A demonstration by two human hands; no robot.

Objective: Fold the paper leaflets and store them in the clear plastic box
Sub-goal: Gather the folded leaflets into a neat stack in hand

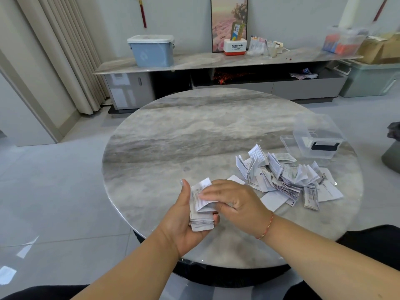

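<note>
Left hand [184, 221] grips folded leaflet stack [201, 215], long axis pointing away; right hand [233, 202] flat on top.

Leaflet pile [287, 178] on table [173, 131], box [318, 139] behind, perhaps touching.

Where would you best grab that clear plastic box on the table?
Probably by the dark handle on the clear plastic box, coming from the near side. The handle faces the person, while the pile of leaflets crowds its near-left side.
</note>
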